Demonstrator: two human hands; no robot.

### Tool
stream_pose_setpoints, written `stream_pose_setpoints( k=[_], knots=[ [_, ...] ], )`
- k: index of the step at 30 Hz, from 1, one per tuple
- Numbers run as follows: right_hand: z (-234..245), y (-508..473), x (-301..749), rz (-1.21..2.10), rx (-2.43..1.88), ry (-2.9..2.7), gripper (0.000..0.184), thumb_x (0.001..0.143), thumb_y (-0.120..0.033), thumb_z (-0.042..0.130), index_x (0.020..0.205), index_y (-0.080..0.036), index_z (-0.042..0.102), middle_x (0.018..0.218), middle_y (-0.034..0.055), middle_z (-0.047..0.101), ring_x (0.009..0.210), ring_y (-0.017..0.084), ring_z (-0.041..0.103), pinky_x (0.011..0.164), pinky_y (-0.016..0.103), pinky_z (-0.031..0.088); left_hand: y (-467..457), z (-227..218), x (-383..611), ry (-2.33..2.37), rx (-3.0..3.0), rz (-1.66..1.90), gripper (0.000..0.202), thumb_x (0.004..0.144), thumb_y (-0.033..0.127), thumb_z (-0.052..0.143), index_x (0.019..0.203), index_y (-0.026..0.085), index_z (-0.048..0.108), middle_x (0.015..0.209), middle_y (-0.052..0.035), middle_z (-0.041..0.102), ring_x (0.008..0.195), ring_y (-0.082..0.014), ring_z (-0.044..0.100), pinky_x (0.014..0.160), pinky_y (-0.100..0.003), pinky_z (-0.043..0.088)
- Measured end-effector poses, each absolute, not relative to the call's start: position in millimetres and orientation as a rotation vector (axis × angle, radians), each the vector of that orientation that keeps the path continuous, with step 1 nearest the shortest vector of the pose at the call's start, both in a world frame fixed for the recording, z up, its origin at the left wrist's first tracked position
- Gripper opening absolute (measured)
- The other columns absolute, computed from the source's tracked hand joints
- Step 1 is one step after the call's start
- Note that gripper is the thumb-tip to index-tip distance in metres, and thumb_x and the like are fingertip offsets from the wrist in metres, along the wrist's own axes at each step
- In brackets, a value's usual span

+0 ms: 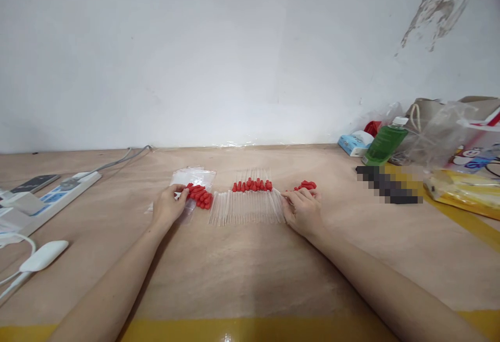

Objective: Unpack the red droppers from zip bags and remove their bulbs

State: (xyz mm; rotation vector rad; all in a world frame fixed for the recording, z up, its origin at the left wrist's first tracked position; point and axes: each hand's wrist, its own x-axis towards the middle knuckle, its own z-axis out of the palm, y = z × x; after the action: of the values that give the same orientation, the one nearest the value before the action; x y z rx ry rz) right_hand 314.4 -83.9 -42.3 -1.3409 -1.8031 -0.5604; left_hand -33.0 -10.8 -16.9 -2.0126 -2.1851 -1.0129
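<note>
A row of thin clear tubes, like glass dropper pipes, lies side by side in front of me. Red rubber bulbs stand along the far ends of the middle ones. On the left, my left hand pinches with thumb and fingers at the edge of a pile of red rubber bulbs. My right hand has its fingers closed at the right end of the row, by the outermost tubes; its fingertips are partly hidden. Just behind that hand lie more red bulbs.
Clear plastic bags lie behind my left hand. A power strip, a phone and a white plug-in device are at the left. At the right stand a green bottle, a tissue pack and yellow packaging.
</note>
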Motion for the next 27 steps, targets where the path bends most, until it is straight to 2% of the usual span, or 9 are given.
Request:
stream_pose_setpoints(
  k=[5,8,12,17,21,27],
  knots=[
    [-46.2,-81.4,314.8,-0.553,-1.421,-1.837,0.016,0.081,-0.019,0.046,0.083,-0.019,0.062,0.073,0.0028,0.064,0.075,0.017,0.049,0.076,0.033,0.024,-20.1,-14.1,-31.3,-2.024,-1.902,-1.022,0.031,0.080,0.042,0.046,0.093,0.019,0.063,0.089,-0.0070,0.066,0.082,-0.0242,0.059,0.075,-0.035,0.043],
    [-48.3,-80.9,313.9,-0.560,-1.419,-1.895,0.017,0.080,-0.018,0.046,0.086,-0.019,0.062,0.078,0.0029,0.065,0.078,0.017,0.049,0.078,0.034,0.023,-29.6,-8.5,-17.8,-1.818,-1.915,-1.071,0.027,0.080,0.038,0.049,0.093,0.020,0.063,0.089,-0.0068,0.063,0.086,-0.0236,0.057,0.081,-0.037,0.041],
    [-48.3,-82.6,312.0,-0.562,-1.385,-1.951,0.017,0.078,-0.019,0.049,0.085,-0.019,0.064,0.075,0.0032,0.064,0.076,0.017,0.049,0.078,0.034,0.023,-41.7,-4.5,19.9,-1.515,-2.230,-1.009,0.018,0.081,0.032,0.050,0.086,0.021,0.064,0.090,-0.0050,0.062,0.089,-0.0224,0.054,0.082,-0.037,0.039],
    [-45.6,-85.5,306.6,-0.545,-1.396,-1.942,0.017,0.078,-0.023,0.050,0.084,-0.019,0.065,0.068,0.0026,0.064,0.071,0.016,0.050,0.075,0.035,0.023,-42.1,-5.5,84.6,-1.237,-2.623,-0.841,0.017,0.082,0.027,0.049,0.090,0.021,0.063,0.092,-0.0048,0.062,0.091,-0.0213,0.052,0.080,-0.035,0.038],
    [-44.3,-87.4,298.5,-0.426,-1.494,-1.854,0.017,0.077,-0.029,0.053,0.084,-0.019,0.065,0.059,0.0009,0.062,0.065,0.015,0.052,0.069,0.032,0.022,-26.2,-5.5,134.9,-1.331,-2.674,-0.764,0.016,0.082,0.029,0.052,0.088,0.020,0.063,0.090,-0.0054,0.062,0.092,-0.0219,0.052,0.083,-0.036,0.036],
    [-43.8,-89.5,294.8,-0.220,-1.541,-1.868,0.015,0.074,-0.034,0.057,0.083,-0.023,0.063,0.053,-0.0040,0.059,0.062,0.014,0.053,0.064,0.029,0.020,-5.2,-6.6,175.1,-1.446,-2.667,-0.756,0.021,0.074,0.038,0.060,0.081,0.018,0.063,0.080,-0.0070,0.065,0.085,-0.0249,0.056,0.078,-0.039,0.037]
  ],
)
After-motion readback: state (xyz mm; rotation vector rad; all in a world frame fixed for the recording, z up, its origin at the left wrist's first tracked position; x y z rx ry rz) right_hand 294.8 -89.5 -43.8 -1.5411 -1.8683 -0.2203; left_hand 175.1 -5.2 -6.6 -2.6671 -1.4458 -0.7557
